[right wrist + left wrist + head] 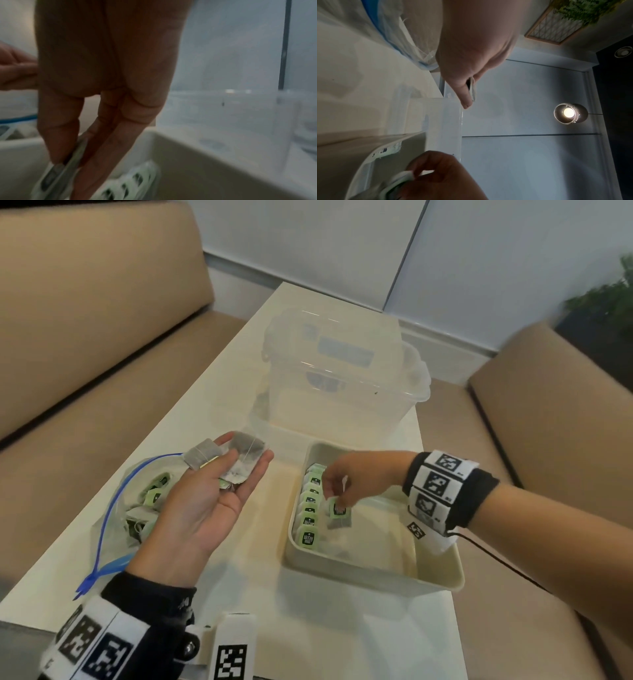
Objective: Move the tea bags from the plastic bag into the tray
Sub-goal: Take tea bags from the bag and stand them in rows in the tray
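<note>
My left hand [255, 470] hovers palm up between the bag and the tray, its thumb pressing several tea bags [245, 448] onto the fingers. The left wrist view shows that thumb [464, 94] pinching a bag edge [473, 90]. The clear plastic bag [137, 508] with a blue zip lies on the table at the left, with more tea bags inside. Over the beige tray [376, 577], my right hand [337, 501] pinches one green-tagged tea bag [339, 513] and holds it low inside. A row of tea bags [310, 508] stands along the tray's left wall, also seen as the row [126, 185] below my fingers [56, 135].
A clear lidded storage box [342, 371] stands right behind the tray on the white table [239, 594]. Beige sofa cushions [85, 320] flank the table on both sides. A green plant [609, 302] is at the far right.
</note>
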### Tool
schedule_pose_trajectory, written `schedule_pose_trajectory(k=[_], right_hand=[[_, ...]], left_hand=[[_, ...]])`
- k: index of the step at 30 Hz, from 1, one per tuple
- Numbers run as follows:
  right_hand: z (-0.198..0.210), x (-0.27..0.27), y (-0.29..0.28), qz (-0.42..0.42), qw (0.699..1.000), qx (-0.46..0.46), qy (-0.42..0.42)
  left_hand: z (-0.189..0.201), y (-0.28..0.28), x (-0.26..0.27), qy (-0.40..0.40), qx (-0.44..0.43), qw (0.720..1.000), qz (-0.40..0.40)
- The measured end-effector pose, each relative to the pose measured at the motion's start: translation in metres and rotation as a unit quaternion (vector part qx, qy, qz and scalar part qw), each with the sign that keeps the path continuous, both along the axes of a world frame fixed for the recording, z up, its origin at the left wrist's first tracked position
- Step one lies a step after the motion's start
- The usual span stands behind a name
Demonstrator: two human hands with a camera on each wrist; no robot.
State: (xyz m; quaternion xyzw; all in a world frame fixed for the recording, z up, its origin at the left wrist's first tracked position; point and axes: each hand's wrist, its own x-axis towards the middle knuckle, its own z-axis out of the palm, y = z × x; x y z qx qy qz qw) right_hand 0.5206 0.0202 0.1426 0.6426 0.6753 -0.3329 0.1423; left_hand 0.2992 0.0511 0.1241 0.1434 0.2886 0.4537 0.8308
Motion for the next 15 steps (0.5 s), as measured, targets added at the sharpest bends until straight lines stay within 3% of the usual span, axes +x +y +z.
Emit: schedule_pose_trajectory(k=[6,12,15], right_hand=[[-0.042,-0.005,0.003,-0.089,0.976,-0.139,0.142],[-0.062,-0.019,0.015,-0.057,0.993,-0.098,0.017],[-0.067,-0.022,0.017,-0.039,0.996,-0.078,-0.001]], left_hand=[[-0.002,-0.001,0.002,0.004,0.005,1.0,0.001],[-0.004,0.002,0.001,0.004,0.008,1.0,0.004],[-0.004,0.004,0.001,0.001,0.006,1.0,0.003]])
